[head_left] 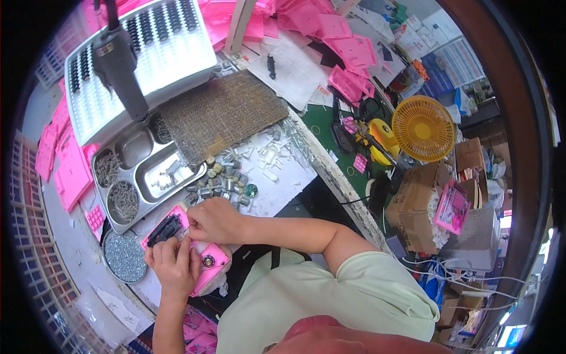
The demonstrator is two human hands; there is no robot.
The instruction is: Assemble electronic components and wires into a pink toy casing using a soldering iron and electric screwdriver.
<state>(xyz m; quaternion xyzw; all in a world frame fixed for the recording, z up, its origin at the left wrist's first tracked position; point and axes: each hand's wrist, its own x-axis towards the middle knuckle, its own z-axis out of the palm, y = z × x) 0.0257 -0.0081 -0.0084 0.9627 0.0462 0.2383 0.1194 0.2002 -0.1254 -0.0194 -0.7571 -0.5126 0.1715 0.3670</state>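
A pink plastic casing lies at the near edge of the bench, with a black plastic part in its far left end. A round dark-and-brass part sits in its near right end. My right hand reaches over the casing's middle from the right, fingers curled in a pinch. Close against it, my left hand bends its fingers over the left side beside the black part. The fingertips of both hands meet over the casing. Whatever they pinch is small and hidden by the fingers.
A metal compartment tray holds screws and small parts. Beside it are a round dish of tiny metal pieces, a pile of small motors and a brown textured board. A powered screwdriver hangs over a white perforated rack.
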